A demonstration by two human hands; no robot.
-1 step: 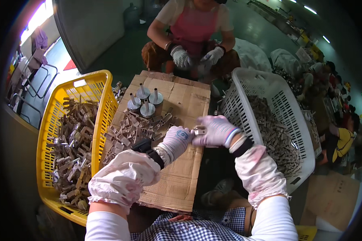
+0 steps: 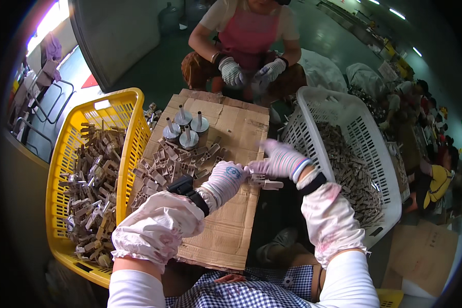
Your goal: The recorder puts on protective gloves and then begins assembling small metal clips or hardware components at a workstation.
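Note:
My left hand (image 2: 226, 179), in a striped knit glove, is closed over the cardboard's right side. From its fingertips a small greyish metal fitting (image 2: 272, 185) sticks out to the right. Just above that fitting is my right hand (image 2: 282, 160), gloved alike, its fingers stretched out and partly blurred. Its lower fingers come close to the left fingertips; whether they touch the fitting I cannot tell. To the left of my hands, a heap of similar metal fittings (image 2: 161, 169) lies on the cardboard sheet (image 2: 218, 231).
Several round metal pieces with upright stems (image 2: 188, 138) stand behind the heap. A yellow basket (image 2: 131, 149) of metal fittings flanks the left, a white basket (image 2: 313, 138) the right. Opposite sits a person in a pink apron (image 2: 249, 28), gloved hands near the cardboard's far edge.
My right hand has opened and lifted slightly off to the right. The metal fitting, partly covered by its fingers before, now shows below it, sticking out from my left hand.

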